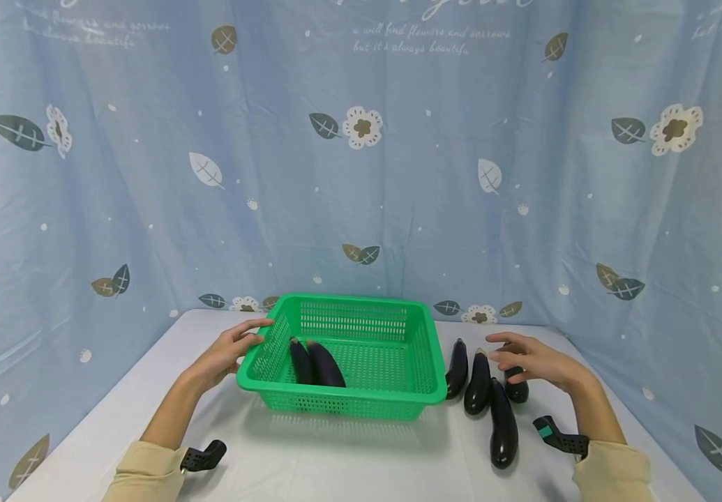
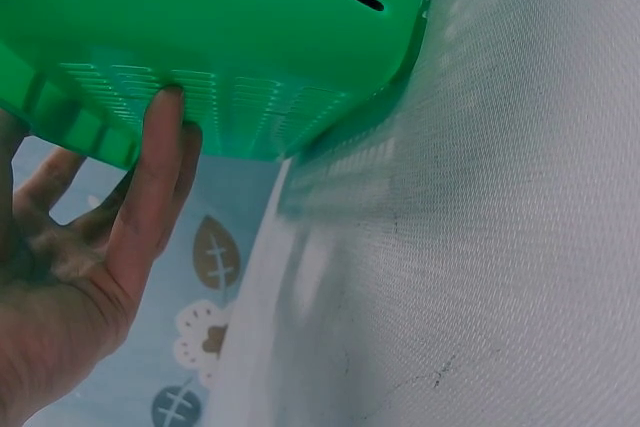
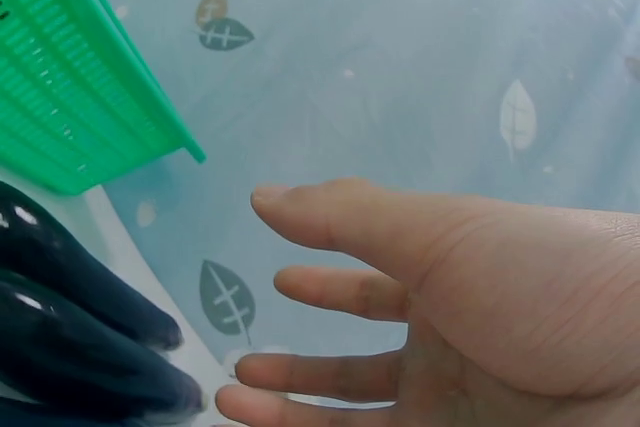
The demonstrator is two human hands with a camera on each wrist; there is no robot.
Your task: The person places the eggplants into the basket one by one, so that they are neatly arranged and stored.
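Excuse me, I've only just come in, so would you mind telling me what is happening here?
A person is working with both hands at a white table. The left hand touches the left side of a green basket, in which two eggplants lie. Four more eggplants lie on the table to the basket's right. The right hand is beside them, fingers spread and holding nothing, partly hiding one in the head view.

The basket (image 1: 361,406) looks plastic, the eggplants (image 1: 503,429) smooth and glossy, the tabletop (image 2: 510,217) finely textured.
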